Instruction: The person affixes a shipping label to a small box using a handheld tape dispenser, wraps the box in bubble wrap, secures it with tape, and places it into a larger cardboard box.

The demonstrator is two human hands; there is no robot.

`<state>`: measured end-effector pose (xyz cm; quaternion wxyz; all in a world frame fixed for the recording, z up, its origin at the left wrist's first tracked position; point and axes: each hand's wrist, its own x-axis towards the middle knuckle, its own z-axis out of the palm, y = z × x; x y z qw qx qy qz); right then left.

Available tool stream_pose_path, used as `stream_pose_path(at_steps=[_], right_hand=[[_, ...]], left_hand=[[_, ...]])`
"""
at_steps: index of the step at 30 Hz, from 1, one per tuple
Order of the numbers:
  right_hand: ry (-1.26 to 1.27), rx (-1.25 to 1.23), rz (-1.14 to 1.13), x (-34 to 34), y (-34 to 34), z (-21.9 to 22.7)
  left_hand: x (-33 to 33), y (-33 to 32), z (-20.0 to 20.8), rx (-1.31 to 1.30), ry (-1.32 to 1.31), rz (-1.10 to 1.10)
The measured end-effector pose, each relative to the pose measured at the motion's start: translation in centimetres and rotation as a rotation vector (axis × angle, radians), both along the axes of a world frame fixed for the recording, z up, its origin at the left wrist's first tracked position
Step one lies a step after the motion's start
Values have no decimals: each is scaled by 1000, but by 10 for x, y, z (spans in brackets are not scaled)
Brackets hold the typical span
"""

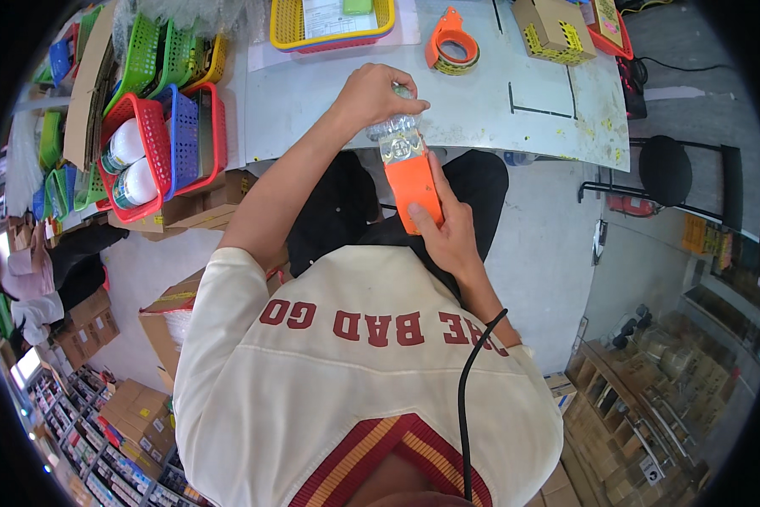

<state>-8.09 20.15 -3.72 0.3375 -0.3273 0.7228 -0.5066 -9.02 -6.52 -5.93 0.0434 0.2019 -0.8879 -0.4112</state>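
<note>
Just over the near table edge, my right hand (449, 221) grips an orange box (414, 188) with a silvery, patterned upper end. Its thumb lies across the front and the fingers run along the right side. Above that end, my left hand (378, 95) is closed, with its fingers pinching clear plastic wrap (394, 127) that looks like bubble wrap. The wrap reaches the top of the box. Whether it covers the rest of the box, I cannot tell.
On the pale table (337, 127) are an orange tape dispenser (452, 46), a yellow basket (288, 40) with papers, and a cardboard box (553, 32). Red basket (135, 110) with white-topped containers stands left. A black stool (665, 171) is at right; a person (38, 275) is far left.
</note>
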Motion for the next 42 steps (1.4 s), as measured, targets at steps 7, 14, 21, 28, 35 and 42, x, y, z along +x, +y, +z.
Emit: stream_pose_path(at_steps=[7,14,21,28,35,42], right_hand=[[12,-40,-65,16,22,8],[-242,-6,-200,9,9,10],[-465,57,-313,-12,-16,-11],[-625,-169,-552,-52,17,-39],[796,379,-412,-169,9,-43],[987,538,-632,-349,-58,-9]], left_hand=[[-1,-3,-1,1,30,-9],[-3,-1,12,38,-115,7],[-2,3,11,-54,-42,6],[11,-8,5,-148,50,-24],[52,7,28,-323,-148,-58],[110,-1,-24,54,234,336]])
